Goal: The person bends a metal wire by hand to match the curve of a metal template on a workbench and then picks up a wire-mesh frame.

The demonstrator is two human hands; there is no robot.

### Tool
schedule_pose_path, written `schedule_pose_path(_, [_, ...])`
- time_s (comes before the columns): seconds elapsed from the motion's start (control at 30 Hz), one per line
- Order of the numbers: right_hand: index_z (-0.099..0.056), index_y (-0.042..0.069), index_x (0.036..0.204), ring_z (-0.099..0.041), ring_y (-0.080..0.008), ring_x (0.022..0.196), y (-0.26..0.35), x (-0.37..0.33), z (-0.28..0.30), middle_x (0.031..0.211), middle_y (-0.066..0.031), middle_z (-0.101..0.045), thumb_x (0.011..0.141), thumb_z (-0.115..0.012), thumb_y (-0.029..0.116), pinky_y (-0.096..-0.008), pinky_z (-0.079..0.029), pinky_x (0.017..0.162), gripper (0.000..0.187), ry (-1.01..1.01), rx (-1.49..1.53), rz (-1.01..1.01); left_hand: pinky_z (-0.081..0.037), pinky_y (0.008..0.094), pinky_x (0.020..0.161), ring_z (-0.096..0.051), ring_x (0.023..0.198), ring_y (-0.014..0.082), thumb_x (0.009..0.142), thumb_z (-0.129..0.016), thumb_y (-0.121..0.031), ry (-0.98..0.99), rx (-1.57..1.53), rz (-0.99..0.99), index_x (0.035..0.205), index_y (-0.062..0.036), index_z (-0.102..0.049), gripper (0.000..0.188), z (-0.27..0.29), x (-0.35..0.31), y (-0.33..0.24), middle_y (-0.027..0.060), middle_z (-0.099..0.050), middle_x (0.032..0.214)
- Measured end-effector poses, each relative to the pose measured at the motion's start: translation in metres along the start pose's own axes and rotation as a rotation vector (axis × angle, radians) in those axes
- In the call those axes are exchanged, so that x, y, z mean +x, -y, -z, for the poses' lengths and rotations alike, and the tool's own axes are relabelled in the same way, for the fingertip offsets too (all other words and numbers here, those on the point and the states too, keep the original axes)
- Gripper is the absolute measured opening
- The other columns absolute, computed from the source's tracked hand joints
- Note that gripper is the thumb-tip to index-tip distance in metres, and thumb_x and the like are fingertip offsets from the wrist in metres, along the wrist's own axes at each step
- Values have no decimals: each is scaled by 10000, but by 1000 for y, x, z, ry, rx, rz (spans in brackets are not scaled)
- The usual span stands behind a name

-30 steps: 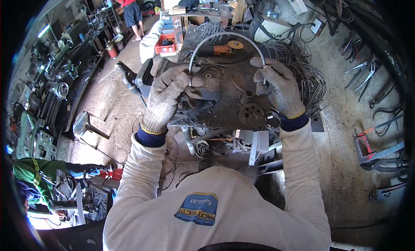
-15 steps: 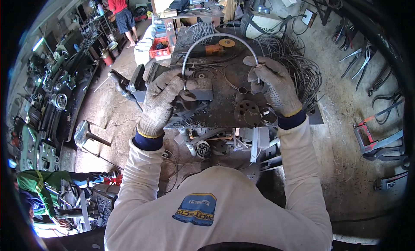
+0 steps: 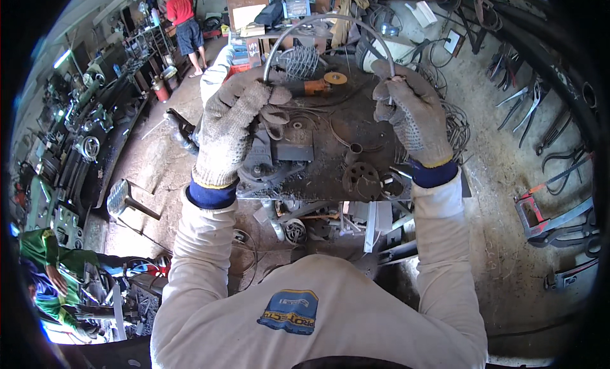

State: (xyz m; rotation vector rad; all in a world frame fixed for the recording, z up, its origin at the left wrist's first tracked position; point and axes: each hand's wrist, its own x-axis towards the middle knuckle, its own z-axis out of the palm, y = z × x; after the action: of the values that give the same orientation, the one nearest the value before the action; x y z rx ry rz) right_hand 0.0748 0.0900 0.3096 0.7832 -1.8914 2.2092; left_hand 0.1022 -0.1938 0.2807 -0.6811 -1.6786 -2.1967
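A thin grey metal rod (image 3: 327,16), bent into a wide arch, is held up over the dark workbench (image 3: 318,190). My gloved left hand (image 3: 230,124) is closed round its left end. On the other end, my gloved right hand (image 3: 416,118) grips with thumb and fingers. The rod's lower tips are hidden in the gloves. Beneath the arch lies an orange angle grinder (image 3: 316,87) with a yellowish disc. A grey metal block (image 3: 295,140) sits near my left hand, and a round plate with holes (image 3: 361,180) lies below my right.
Tangled wire (image 3: 302,63) lies at the bench's back, with another loose bundle (image 3: 456,124) at its right. Pliers (image 3: 537,105) and a red-framed tool (image 3: 534,213) lie at far right. A person in red (image 3: 181,16) stands far left; another in green (image 3: 54,274) works at lower left.
Both hands have risen and moved away from me, carrying the bent rod up with them. The right hand has shifted slightly right. The co-worker in green has moved an arm.
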Motion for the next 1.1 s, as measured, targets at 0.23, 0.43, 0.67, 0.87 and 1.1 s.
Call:
schedule_pose_path(0.23, [-622, -16, 1169, -633, -129, 801, 9, 0, -9, 913, -79, -672, 972, -602, 182, -269, -539, 646, 280, 4, 60, 53, -558, 262, 695, -678, 768, 142, 1000, -555, -181, 5, -60, -29, 1207, 30, -605, 299, 2, 3, -13, 111, -713, 956])
schedule_pose_path(0.43, [-616, -10, 1224, -626, -114, 802, 13, -8, -8, 908, -72, -667, 978, -594, 199, -249, -523, 667, 324, 2, 27, 16, -545, 301, 563, -679, 674, 199, 997, -556, -228, -11, 17, 16, 1190, 14, -576, 310, -1, -5, -12, 126, -698, 909])
schedule_pose_path(0.67, [-599, -28, 1252, -588, -98, 709, -8, -27, 10, 863, -58, -643, 979, -579, 184, -237, -498, 637, 346, 21, 15, -50, -488, 220, 502, -627, 570, 117, 1004, -550, -279, 34, 75, 136, 1143, 22, -625, 340, -7, -18, 15, 91, -700, 864])
schedule_pose_path(0.87, [-635, 14, 1230, -626, -100, 837, -49, -64, 41, 969, -53, -674, 972, -606, 192, -243, -522, 723, 314, -23, -270, -29, -488, 215, 505, -622, 593, 89, 1012, -537, -252, 302, 174, 392, 1252, 13, -571, 359, -16, -35, 40, 110, -722, 975])
schedule_pose_path(1.1, [-644, 6, 1174, -658, -135, 910, -120, -156, 55, 1035, -99, -703, 974, -598, 220, -283, -529, 793, 297, -360, -293, -259, -537, 283, 603, -677, 716, 156, 949, -591, -71, 526, 156, 330, 1159, 39, -648, 244, -19, -94, 123, 135, -720, 947])
